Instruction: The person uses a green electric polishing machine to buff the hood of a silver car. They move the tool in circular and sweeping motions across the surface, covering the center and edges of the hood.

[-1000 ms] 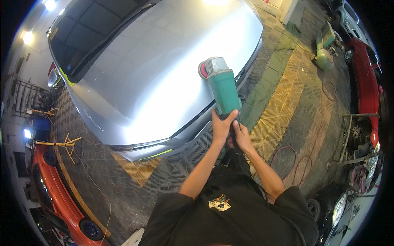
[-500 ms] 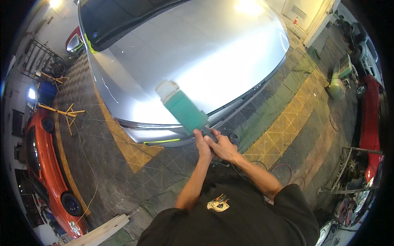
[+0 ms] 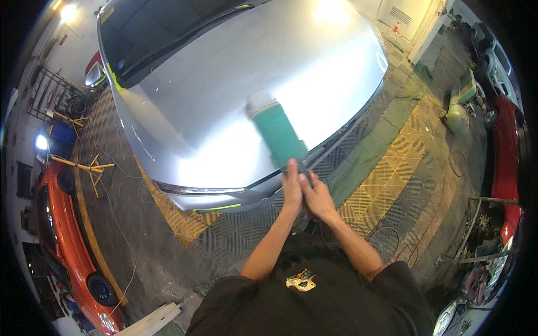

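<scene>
Both my hands are closed on the dark rear handle of a teal polisher [image 3: 277, 133], held out in front of me. My left hand [image 3: 291, 189] wraps its left side, and my right hand [image 3: 318, 197] presses in from the right. The tool's pale front end [image 3: 260, 101] is blurred over the silver car's hood [image 3: 207, 95]; whether it touches the paint, I cannot tell. Below the hood edge is a headlight [image 3: 196, 189], with yellow-green tape [image 3: 221, 208] on the bumper under it. More such tape lines the base of the windshield.
An orange car [image 3: 78, 252] stands at the left, near a yellow stand [image 3: 89, 166]. On the right are a red car [image 3: 505, 151], a metal frame [image 3: 476, 229] and a green tank [image 3: 457, 119]. A red hose [image 3: 395, 235] lies on the grated floor. A pale board [image 3: 151, 320] is at lower left.
The polisher and both hands have moved right and farther forward over the hood. The tool now points more straight ahead. My grip stays on the handle.
</scene>
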### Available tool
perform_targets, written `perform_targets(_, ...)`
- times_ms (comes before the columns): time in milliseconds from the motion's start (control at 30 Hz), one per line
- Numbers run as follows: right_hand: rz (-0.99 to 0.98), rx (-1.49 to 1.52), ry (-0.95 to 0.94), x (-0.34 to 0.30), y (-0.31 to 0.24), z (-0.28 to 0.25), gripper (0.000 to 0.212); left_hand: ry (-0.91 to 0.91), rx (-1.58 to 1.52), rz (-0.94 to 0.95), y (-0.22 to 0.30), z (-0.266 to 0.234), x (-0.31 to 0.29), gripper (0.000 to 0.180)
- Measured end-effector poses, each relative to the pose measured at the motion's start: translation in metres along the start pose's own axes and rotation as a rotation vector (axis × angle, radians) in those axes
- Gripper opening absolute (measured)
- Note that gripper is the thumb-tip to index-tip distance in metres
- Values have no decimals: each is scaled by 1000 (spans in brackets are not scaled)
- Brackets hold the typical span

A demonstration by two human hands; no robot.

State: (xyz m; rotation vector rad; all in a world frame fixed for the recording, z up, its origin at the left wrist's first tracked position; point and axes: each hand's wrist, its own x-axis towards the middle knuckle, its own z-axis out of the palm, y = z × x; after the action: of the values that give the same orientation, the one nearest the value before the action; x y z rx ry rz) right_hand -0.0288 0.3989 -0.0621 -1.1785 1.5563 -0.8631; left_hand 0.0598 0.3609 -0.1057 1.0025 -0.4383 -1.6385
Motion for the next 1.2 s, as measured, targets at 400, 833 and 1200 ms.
perform_targets(400, 94, 368, 151, 21, -20, -31, 80, -172, 225, -9, -3, 61, 43, 74)
perform_targets(833, -40, -218, -261, -2, -38, 53, 88, 292, -218, 160, 50, -34, -29, 64)
perform_targets(1200, -16, -196, -324, -1, -54, 68, 96, 347, -158, 175, 51, -59, -26, 76)
